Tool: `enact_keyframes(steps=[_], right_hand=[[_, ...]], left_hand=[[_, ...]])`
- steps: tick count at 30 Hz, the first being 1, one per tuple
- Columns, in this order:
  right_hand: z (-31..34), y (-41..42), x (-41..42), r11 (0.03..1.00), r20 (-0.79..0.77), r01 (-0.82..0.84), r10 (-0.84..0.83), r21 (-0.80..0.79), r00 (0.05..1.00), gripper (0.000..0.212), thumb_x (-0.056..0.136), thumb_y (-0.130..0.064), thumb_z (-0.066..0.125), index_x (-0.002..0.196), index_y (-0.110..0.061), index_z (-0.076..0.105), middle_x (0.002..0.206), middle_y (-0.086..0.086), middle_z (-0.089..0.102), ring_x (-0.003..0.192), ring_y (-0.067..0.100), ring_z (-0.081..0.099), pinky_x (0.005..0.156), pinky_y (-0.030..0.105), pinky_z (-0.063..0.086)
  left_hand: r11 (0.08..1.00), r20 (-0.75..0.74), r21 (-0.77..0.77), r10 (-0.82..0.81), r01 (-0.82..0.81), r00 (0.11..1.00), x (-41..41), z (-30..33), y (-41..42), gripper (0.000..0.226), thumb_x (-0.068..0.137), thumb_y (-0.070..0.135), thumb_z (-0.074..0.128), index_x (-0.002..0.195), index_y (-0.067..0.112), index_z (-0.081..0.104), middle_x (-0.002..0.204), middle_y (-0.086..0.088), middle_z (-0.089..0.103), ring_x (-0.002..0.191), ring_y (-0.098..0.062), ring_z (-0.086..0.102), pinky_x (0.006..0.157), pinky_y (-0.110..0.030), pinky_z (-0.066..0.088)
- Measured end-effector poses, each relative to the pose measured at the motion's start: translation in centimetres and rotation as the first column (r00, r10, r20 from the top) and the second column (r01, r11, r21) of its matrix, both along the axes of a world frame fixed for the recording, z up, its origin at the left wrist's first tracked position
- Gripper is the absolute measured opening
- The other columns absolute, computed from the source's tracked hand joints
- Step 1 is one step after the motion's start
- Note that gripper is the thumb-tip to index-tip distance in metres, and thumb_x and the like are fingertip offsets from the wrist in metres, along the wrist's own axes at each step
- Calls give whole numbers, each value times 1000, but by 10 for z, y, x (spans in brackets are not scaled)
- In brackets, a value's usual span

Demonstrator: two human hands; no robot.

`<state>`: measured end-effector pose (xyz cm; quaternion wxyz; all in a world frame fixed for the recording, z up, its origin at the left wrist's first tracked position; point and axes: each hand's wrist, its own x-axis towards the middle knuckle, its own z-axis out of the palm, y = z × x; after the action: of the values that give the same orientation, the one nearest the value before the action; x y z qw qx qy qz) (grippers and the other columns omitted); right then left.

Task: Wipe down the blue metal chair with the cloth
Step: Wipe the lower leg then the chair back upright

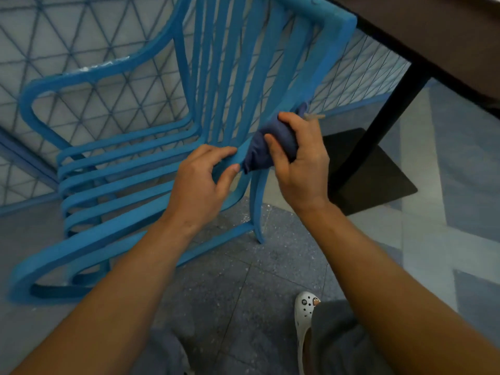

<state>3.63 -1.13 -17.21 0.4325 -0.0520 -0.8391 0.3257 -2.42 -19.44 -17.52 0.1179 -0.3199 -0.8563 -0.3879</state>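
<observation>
The blue metal chair (130, 163) fills the left and middle of the head view, its slatted seat and back curving toward me. My right hand (300, 161) grips a bunched dark blue cloth (257, 152) wrapped round the nearest slat where the back bends into the seat. Just left of the cloth, my left hand (200, 182) holds the same slat, thumb under and fingers curled over it. Part of the cloth is hidden under my right fingers.
A dark table top (433, 36) overhangs the upper right, with its black post (387, 117) and flat base plate (378, 171) close behind my right hand. A wire mesh fence (81, 36) stands behind the chair. My white clog (304, 318) is on the speckled floor tiles.
</observation>
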Motion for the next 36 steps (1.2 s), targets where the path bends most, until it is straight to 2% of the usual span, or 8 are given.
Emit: enact_keyframes(steps=[3, 8, 11, 16, 20, 28, 33, 36], right_hand=[[-40, -4, 5, 992, 56, -40, 47, -118, 997, 35, 94, -13, 70, 124, -3, 57, 115, 15, 58, 105, 22, 59, 89, 29, 49], [-104, -10, 11, 970, 266, -72, 134, -231, 955, 35, 90, -9, 71, 121, -4, 57, 112, 12, 55, 100, 20, 56, 84, 28, 47], [-145, -15, 16, 949, 395, -66, 191, -309, 899, 34, 92, -15, 69, 123, -14, 54, 117, 5, 54, 100, 20, 60, 85, 43, 53], [-197, -11, 18, 910, 578, -81, 325, -406, 748, 29, 93, -31, 62, 119, -25, 50, 117, 1, 53, 101, 23, 62, 83, 53, 55], [-192, 9, 17, 932, 655, -172, 348, -319, 671, 29, 95, -27, 65, 117, -17, 49, 120, 4, 58, 102, 26, 61, 87, 47, 51], [-147, 33, 2, 932, 563, -322, 357, -165, 745, 35, 93, -33, 70, 112, -13, 49, 103, -9, 56, 82, 12, 54, 69, 22, 40], [-190, 24, 6, 930, 708, -252, 368, -269, 603, 27, 94, -26, 68, 103, -18, 44, 100, -1, 60, 87, 24, 61, 78, 41, 50], [-188, 26, 2, 932, 698, -251, 363, -262, 617, 27, 93, -26, 69, 102, -17, 45, 96, -2, 59, 84, 20, 58, 79, 44, 51]], left_hand=[[1000, -20, 1, 17, -17, 1000, 0, -3, -5, 31, 95, 25, 71, 123, 13, 70, 108, 3, 64, 95, 0, 51, 88, -5, 37], [996, -206, 54, 85, -76, 975, 19, -7, 6, 17, 95, 14, 68, 109, 6, 73, 101, -8, 63, 96, -21, 60, 87, -23, 46], [998, -271, 55, -12, 28, 962, 38, -12, 19, 10, 94, 10, 68, 99, 4, 74, 93, -8, 65, 88, -18, 61, 81, -19, 44], [986, -96, -24, -168, 167, 981, 42, -41, 25, 10, 94, 16, 70, 100, 8, 73, 90, 3, 65, 83, 0, 53, 79, -7, 37], [986, 161, -121, -95, 115, 982, 18, -75, 23, 13, 91, 25, 72, 101, 17, 73, 90, 8, 67, 78, -5, 61, 73, -18, 49], [987, 426, -80, -95, 142, 900, -15, -88, 18, 32, 99, 22, 62, 131, 24, 58, 105, 20, 61, 86, 8, 58, 83, -15, 48], [986, 453, -37, -127, 161, 883, -16, -93, 23, 37, 95, 31, 64, 131, 36, 56, 106, 24, 63, 92, -1, 63, 82, -29, 55], [986, 451, -52, -119, 159, 885, -18, -96, 27, 38, 96, 28, 65, 133, 31, 58, 107, 17, 64, 90, -3, 64, 82, -31, 57]])
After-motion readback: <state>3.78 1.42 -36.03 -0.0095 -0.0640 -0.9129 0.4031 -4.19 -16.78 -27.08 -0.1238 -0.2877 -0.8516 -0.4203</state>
